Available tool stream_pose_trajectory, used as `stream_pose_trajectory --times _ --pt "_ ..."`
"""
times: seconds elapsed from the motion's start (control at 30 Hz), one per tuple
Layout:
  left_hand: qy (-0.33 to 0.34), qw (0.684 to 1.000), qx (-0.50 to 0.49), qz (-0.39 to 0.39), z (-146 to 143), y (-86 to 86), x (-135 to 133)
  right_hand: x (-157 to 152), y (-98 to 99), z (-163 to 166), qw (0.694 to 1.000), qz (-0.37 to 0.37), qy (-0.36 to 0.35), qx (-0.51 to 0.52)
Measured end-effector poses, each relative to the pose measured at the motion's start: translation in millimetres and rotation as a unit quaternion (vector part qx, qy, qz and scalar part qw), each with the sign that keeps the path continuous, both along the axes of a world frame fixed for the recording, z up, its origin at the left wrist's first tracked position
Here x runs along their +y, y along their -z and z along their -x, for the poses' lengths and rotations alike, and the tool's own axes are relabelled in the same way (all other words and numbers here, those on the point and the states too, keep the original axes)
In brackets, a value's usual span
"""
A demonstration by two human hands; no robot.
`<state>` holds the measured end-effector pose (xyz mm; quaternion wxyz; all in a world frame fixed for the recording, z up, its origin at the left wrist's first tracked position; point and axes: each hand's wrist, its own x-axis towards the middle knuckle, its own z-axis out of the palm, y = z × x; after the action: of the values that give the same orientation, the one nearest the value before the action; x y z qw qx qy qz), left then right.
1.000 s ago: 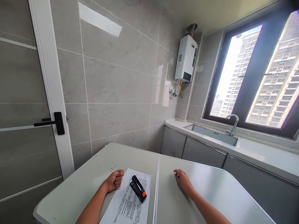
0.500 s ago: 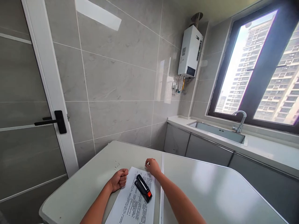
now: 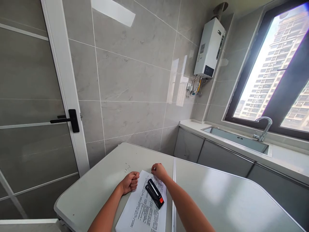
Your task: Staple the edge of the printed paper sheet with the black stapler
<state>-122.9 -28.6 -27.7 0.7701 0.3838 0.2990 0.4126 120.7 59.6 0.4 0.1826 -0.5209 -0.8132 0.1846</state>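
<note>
A printed sheet of paper (image 3: 142,209) lies on a pale grey table (image 3: 96,187). A black stapler with an orange end (image 3: 154,193) rests on the sheet. My left hand (image 3: 129,182) is curled into a fist on the paper's upper left edge, nothing visible in it. My right hand (image 3: 158,170) is at the paper's top edge, fingers bent down onto the corner, just beyond the stapler.
A second table leaf (image 3: 229,199) joins on the right. A door with a black handle (image 3: 70,120) is at left. A counter with a sink (image 3: 238,139) and tap (image 3: 264,127) runs under the window. A water heater (image 3: 209,48) hangs on the tiled wall.
My right hand moved from the right table leaf across to the top edge of the paper. The left fist stayed put. The view shifted left.
</note>
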Motion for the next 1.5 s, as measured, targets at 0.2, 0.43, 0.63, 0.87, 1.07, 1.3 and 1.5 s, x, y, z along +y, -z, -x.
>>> stream_pose_trajectory --times 0.2,0.43,0.63,0.87,1.07,1.3,1.5 --pt "-0.002 1.000 0.005 -0.006 -0.2 -2.5 -1.4 -13.7 2.0 -48.6 0.996 -0.024 0.083 -0.030" --pt "-0.011 1.000 0.014 -0.005 -0.5 -2.3 -1.3 -50.3 9.1 -216.9 0.982 -0.013 0.162 -0.091" --pt "-0.012 1.000 0.017 -0.004 -0.5 -3.8 -1.7 -91.8 29.9 -370.2 0.971 0.026 0.218 -0.094" --pt "-0.031 0.999 0.022 -0.009 -1.1 -0.3 1.6 -125.2 46.1 -396.5 0.958 0.023 0.266 -0.101" --pt "-0.049 0.998 0.029 -0.014 -0.4 3.5 4.3 -122.4 45.6 -392.5 0.958 0.012 0.257 -0.123" --pt "-0.053 0.997 0.043 -0.023 -2.1 1.1 2.4 -124.7 46.6 -392.4 0.955 0.014 0.260 -0.143" --pt "-0.059 0.994 0.071 -0.052 -5.5 -4.3 -1.4 -131.1 39.8 -380.0 0.937 0.023 0.303 -0.175"
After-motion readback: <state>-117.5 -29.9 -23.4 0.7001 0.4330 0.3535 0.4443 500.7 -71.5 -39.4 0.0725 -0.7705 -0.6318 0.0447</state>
